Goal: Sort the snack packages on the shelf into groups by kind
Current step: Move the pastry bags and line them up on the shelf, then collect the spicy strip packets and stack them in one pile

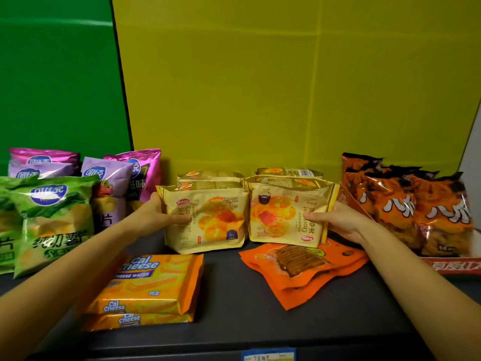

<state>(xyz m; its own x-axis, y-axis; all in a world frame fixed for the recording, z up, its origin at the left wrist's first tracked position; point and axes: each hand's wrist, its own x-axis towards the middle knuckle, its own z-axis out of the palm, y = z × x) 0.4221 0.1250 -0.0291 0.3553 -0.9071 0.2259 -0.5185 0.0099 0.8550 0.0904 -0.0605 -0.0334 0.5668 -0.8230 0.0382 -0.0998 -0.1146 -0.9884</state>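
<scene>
left hand (158,217): curled round the outer edge of the left croissant bag (208,222), thumb across the front, fingers hidden behind it.
right hand (335,222): mirrored grip on the outer edge of the right croissant bag (286,212), thumb on the front face.
where the bags are: both upright at mid-shelf, side by side and about touching, just in front of the rear croissant bags (210,178).
step, as i judge it: squaring up the croissant group on the shelf (234,308); the other kinds already look gathered.
risk, tipping: these are soft bags standing on a narrow bottom edge. an uneven release could flop one forward onto the cal cheese wafer packs (151,285) or the orange flat pouches (299,264), mixing the groups again.
risk, dragging: the right bag's lower edge meets the top pouch, so sliding the bag could carry that pouch along.
risk, left forearm: it passes just beside the chip bags (52,212), which lean loosely (a brush might topple them).
risk, right wrist: it is near the orange snack bags (416,204) standing in the red box (450,264), so a wide pull back could knock them.
risk, squeeze: pressing the two bags together hard could crush what is inside.
print: the right bag looks upside down beside the left, so the pair may end up mismatched.
</scene>
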